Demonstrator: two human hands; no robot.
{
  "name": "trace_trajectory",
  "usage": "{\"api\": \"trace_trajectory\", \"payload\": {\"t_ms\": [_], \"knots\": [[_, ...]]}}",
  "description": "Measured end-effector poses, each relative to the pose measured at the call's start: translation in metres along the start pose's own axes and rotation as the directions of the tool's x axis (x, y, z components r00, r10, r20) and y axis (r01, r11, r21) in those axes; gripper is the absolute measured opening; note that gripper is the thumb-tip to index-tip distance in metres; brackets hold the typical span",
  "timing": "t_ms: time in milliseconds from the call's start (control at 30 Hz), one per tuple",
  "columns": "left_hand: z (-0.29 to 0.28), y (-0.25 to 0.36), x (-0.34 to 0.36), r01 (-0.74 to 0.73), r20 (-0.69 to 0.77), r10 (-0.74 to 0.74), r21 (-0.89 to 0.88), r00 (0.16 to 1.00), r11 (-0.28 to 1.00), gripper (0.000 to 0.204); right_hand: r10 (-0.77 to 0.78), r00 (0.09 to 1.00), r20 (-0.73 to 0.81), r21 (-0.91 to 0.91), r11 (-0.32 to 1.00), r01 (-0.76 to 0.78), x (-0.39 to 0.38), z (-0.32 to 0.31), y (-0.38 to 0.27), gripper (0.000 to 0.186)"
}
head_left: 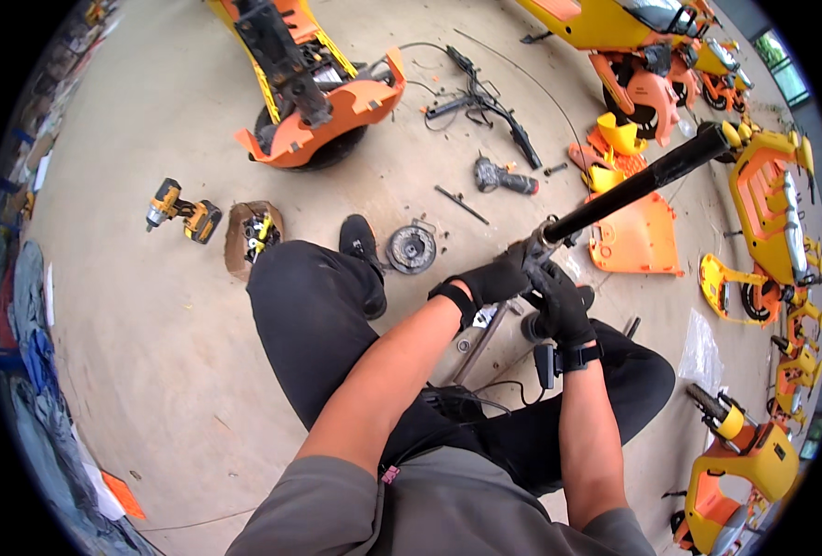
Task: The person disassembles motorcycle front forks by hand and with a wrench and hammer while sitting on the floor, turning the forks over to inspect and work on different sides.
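A thick black tube (pixel 633 187) with a bare metal collar slants up and right in front of me. My left hand (pixel 496 278), in a black glove, is closed around its lower metal end. Close beside it, my right hand (pixel 560 304), also gloved, grips the same end from the right, its fingers partly hidden. Below the hands a grey metal rod (pixel 481 345) slopes between my legs; whether it joins the tube is hidden. A round metal wheel hub part (pixel 411 249) lies on the floor by my left shoe.
A cordless drill (pixel 183 211) and a box of small parts (pixel 241 260) lie to the left. Ahead are an impact wrench (pixel 505 176), a black handlebar (pixel 485 104) and an upturned scooter (pixel 323 120). Orange panels (pixel 635 239) and parked yellow scooters (pixel 768 208) stand right.
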State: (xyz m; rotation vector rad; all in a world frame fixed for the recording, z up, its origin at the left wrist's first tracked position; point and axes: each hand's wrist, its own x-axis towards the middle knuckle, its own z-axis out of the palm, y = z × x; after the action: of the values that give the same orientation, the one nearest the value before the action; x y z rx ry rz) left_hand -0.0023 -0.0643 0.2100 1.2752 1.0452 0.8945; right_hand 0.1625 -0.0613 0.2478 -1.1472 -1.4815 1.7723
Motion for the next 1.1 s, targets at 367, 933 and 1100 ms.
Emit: {"api": "trace_trajectory", "payload": {"t_ms": [367, 933, 1100], "knots": [[-0.019, 0.008, -0.017, 0.031, -0.361, 0.042, 0.196, 0.932, 0.98, 0.064, 0.172, 0.96, -0.22, -0.103, 0.975, -0.198, 0.041, -0.048, -0.001, 0.041], [-0.049, -0.014, -0.024, 0.144, -0.356, -0.039, 0.275, 0.934, 0.95, 0.057, -0.339, 0.938, 0.074, -0.634, 0.71, 0.306, 0.154, -0.044, 0.057, 0.022], [-0.074, -0.018, -0.045, 0.097, -0.247, -0.034, 0.247, 0.969, 0.964, 0.056, -0.521, 0.837, 0.166, -0.697, 0.539, 0.474, 0.119, -0.016, 0.03, 0.018]]}}
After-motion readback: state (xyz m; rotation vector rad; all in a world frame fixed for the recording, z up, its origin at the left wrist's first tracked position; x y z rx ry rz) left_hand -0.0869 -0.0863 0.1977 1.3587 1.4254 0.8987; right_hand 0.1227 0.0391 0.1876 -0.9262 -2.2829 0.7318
